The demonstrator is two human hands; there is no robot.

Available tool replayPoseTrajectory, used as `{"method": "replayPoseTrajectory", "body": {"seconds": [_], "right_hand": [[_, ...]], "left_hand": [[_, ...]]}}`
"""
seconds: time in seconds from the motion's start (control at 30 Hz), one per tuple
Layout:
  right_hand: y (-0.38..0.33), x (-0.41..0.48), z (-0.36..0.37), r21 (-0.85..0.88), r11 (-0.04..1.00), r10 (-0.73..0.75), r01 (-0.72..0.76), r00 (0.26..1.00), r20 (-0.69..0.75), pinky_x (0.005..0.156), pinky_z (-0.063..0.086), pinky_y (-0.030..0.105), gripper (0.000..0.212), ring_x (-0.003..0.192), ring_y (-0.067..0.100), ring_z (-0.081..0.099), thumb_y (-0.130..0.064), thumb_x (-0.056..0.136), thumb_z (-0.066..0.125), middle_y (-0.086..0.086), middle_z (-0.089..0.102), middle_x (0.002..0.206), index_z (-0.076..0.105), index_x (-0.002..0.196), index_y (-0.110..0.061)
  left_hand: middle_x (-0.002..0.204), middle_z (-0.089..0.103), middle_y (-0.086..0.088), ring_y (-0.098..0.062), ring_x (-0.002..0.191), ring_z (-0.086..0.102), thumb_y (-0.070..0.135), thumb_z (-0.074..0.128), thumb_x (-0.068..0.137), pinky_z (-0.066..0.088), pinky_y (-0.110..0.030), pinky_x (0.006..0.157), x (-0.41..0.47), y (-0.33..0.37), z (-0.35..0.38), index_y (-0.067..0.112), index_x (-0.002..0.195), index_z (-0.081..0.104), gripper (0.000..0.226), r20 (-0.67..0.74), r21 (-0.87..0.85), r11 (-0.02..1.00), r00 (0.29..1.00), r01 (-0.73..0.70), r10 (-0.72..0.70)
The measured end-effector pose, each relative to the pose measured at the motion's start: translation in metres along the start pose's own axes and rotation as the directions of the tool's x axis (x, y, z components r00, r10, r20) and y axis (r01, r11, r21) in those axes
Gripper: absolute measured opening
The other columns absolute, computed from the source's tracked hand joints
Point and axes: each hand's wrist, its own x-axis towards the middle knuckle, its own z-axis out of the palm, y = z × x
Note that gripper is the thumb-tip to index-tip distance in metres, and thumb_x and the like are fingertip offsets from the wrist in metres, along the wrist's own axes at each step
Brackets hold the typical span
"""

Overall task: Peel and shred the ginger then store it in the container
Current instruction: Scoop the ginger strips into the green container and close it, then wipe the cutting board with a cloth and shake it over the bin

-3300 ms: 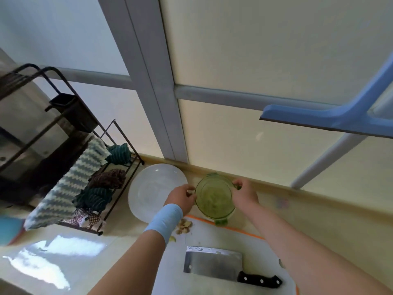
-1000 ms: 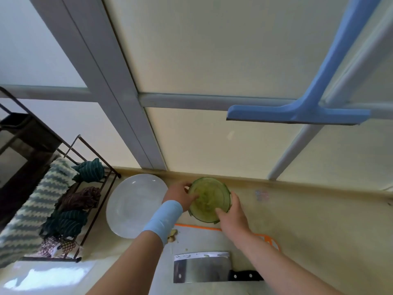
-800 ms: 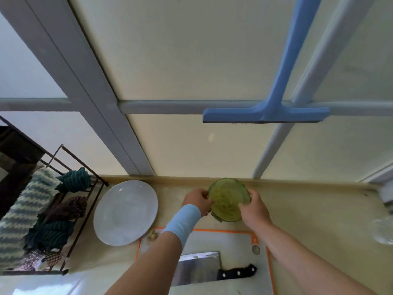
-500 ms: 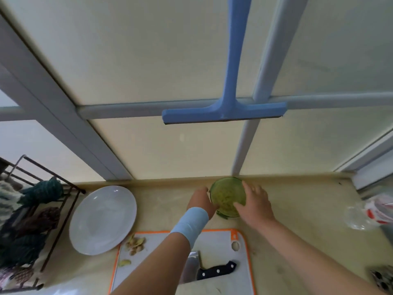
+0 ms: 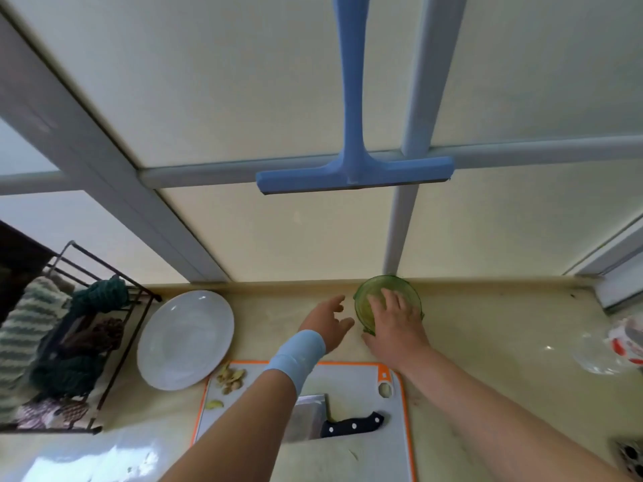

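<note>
the green container (image 5: 379, 286) stands upright on the counter (image 5: 504, 342), close against the sill under the window. taking 12 o'clock as the window wall, it sits just past the 1 o'clock corner of the cutting board (image 5: 348, 457). it is round, so it has no long axis in plan; its only axis is vertical. something pale shows through the tinted wall, but it is too blurred to name, and i cannot tell whether a lid is fitted. the right hand (image 5: 395, 325) comes in from 5 o'clock and lies on top of the container with fingers (image 5: 391, 300) spread and fairly straight. the palm covers the near rim, so this is a flat press and not a clasp. the left hand (image 5: 325, 323), with a pale blue wristband (image 5: 299, 353), sits just beside the container at its 9 o'clock. it is clear of the wall, loosely spread, and holds nothing. the right hand is therefore the controlling hand, and any move of the container would need it to curl round the wall, or the left to close in from 9 o'clock. judged from the layout, the storing step is near its end. on the board are a cleaver (image 5: 330, 420) lying flat and peel scraps (image 5: 231, 377) at the 10 o'clock corner. a white plate (image 5: 184, 339) lies at 9 o'clock of the board.
</note>
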Motion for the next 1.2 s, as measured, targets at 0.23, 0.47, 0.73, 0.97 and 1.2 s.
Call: {"method": "replayPoseTrajectory", "body": {"seconds": [0.23, 0.47, 0.73, 0.97, 1.2], "right_hand": [[-0.069, -0.055, 0.04, 0.143, 0.928, -0.368, 0.344, 0.907, 0.206, 0.094, 0.041, 0.035, 0.029, 0.118, 0.025, 0.05, -0.032, 0.085, 0.061, 0.003, 0.053, 0.124, 0.056, 0.113, -0.025], [-0.098, -0.097, 0.089, -0.039, 0.955, -0.277, 0.295, 0.929, 0.244, 0.086, 0.043, 0.039, 0.038, 0.112, 0.029, 0.054, -0.002, 0.088, 0.047, 0.008, 0.056, 0.12, 0.044, 0.123, -0.016], [-0.104, -0.127, 0.091, 0.174, 0.975, -0.147, 0.137, 0.988, 0.047, 0.081, 0.043, 0.035, 0.03, 0.106, 0.022, 0.05, -0.017, 0.079, 0.052, -0.002, 0.053, 0.109, 0.048, 0.109, -0.021], [-0.122, -0.142, 0.075, 0.671, 0.659, 0.302, -0.339, 0.937, 0.177, 0.051, 0.031, 0.028, 0.016, 0.061, 0.02, 0.04, -0.02, 0.085, 0.054, -0.002, 0.045, 0.067, 0.043, 0.073, -0.021], [-0.122, -0.157, 0.09, 0.669, 0.532, 0.547, -0.519, 0.814, 0.196, 0.052, 0.033, 0.027, 0.011, 0.061, 0.024, 0.05, -0.022, 0.084, 0.057, 0.001, 0.054, 0.069, 0.049, 0.082, -0.014]], "left_hand": [[0.131, 0.056, 0.008, -0.01, 0.112, 0.058, 0.026, 0.055, 0.097, 0.043, -0.025, 0.099, -0.077, -0.083, -0.016, 0.03, 0.137, 0.053, 0.04, -0.122, 0.151, 0.988, 0.993, 0.015, 0.004], [0.135, 0.05, 0.006, -0.016, 0.128, 0.044, 0.029, 0.052, 0.095, 0.042, -0.032, 0.104, -0.122, -0.172, -0.005, 0.032, 0.132, 0.058, 0.038, -0.107, 0.293, 0.956, 0.994, 0.03, 0.002], [0.109, 0.062, 0.001, -0.02, 0.1, 0.057, 0.01, 0.064, 0.084, 0.034, -0.023, 0.089, -0.136, -0.187, -0.024, 0.021, 0.107, 0.069, 0.026, -0.445, 0.314, 0.915, 0.812, -0.253, 0.377], [0.097, 0.058, 0.004, -0.022, 0.095, 0.053, 0.008, 0.062, 0.085, 0.044, -0.032, 0.088, -0.138, -0.187, -0.04, 0.022, 0.096, 0.065, 0.018, -0.62, 0.05, 0.969, 0.753, -0.243, 0.221], [0.142, 0.044, 0.007, -0.015, 0.136, 0.035, 0.023, 0.051, 0.097, 0.025, -0.021, 0.107, -0.134, -0.213, -0.036, 0.029, 0.134, 0.053, 0.038, -0.166, 0.267, 0.947, 0.959, -0.18, 0.23]]}}
